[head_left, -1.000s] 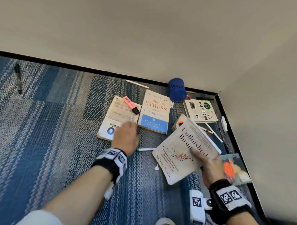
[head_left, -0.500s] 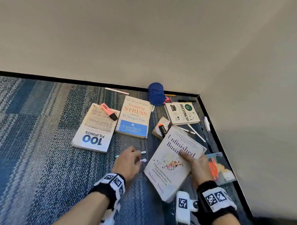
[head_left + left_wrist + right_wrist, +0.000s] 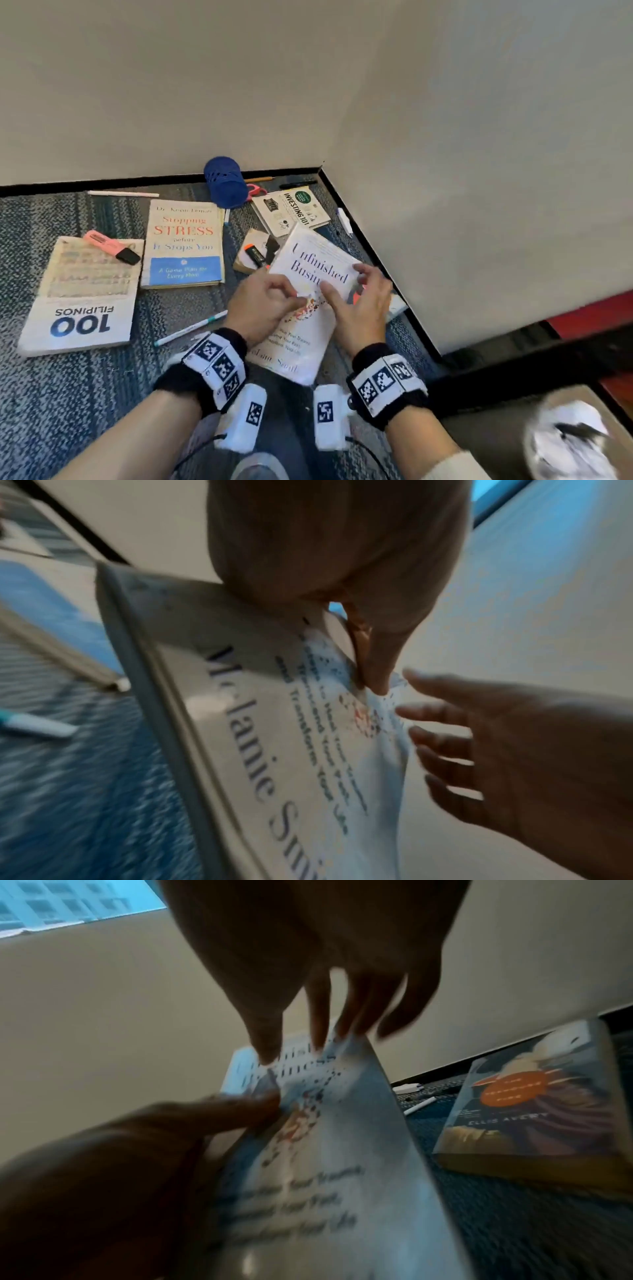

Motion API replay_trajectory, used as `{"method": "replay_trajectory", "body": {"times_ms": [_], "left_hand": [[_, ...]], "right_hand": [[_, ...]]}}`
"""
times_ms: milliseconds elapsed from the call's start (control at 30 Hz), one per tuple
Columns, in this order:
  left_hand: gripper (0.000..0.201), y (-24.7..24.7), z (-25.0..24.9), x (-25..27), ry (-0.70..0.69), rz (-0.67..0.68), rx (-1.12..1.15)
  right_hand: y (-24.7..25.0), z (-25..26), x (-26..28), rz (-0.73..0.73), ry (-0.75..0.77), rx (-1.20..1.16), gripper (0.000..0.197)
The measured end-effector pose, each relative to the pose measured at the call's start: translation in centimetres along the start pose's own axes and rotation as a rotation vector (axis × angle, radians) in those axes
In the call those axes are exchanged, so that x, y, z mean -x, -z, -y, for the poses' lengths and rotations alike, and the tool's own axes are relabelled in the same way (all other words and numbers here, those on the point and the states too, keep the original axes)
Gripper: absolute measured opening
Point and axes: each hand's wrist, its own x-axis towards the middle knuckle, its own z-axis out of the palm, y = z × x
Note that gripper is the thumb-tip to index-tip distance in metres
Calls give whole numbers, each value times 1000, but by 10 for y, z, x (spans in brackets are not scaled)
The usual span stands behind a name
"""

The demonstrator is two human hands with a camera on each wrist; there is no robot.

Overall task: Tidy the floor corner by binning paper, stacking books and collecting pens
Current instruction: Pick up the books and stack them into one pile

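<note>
White paperback "Unfinished Business" (image 3: 310,291) is tilted up off the floor between your two hands, long axis running away from you toward the corner. Your left hand (image 3: 263,305) pinches its cover mid-page; your right hand (image 3: 359,308) has fingers spread loose at the right edge, barely touching.

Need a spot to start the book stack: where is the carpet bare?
Bare carpet lies left of the 100 Filipinos book, and between it and the left hand, crossed only by a pen. The corner around the blue cup and Investing 101 is crowded.
</note>
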Motion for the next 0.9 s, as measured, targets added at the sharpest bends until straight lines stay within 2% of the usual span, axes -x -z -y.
{"method": "replay_trajectory", "body": {"times_ms": [67,133,167,233,300,400,467,533,567,633,667,700,800,833,900], "left_hand": [[24,-12,-17,1,-126,-40,-141],[18,-23,-39,3,-246,-47,-224],[15,-29,-52,6,-303,-34,-255],[12,-40,-75,13,-397,21,-290],[11,-51,-89,20,-433,133,-310],[12,-70,-98,33,-412,298,-307],[11,-78,-94,40,-375,319,-317],[13,-83,-85,45,-335,334,-271],[14,-82,-81,46,-312,344,-237],[17,-78,-69,44,-271,367,-174],[20,-74,-65,42,-256,371,-145],[24,-71,-60,40,-241,368,-119],[33,-54,-42,31,-183,321,-45],[34,-46,-35,28,-162,292,-24],[35,-31,-21,21,-104,229,19]], "right_hand": [[16,10,12,103,0,-70,30],[30,16,20,186,-95,-295,30],[40,19,24,180,-130,-379,27],[63,22,27,121,-161,-368,20],[90,23,32,37,-149,-197,22],[153,26,46,-175,-101,310,28],[200,30,60,-331,-167,611,32],[241,25,74,-420,-323,759,28],[255,22,79,-405,-413,812,22],[265,15,86,-279,-554,911,10],[262,13,85,-248,-566,960,14],[255,16,83,-260,-513,995,16],[207,37,66,-358,-148,1033,15],[184,45,58,-347,-43,1000,16],[136,55,40,-252,72,883,19]]}}
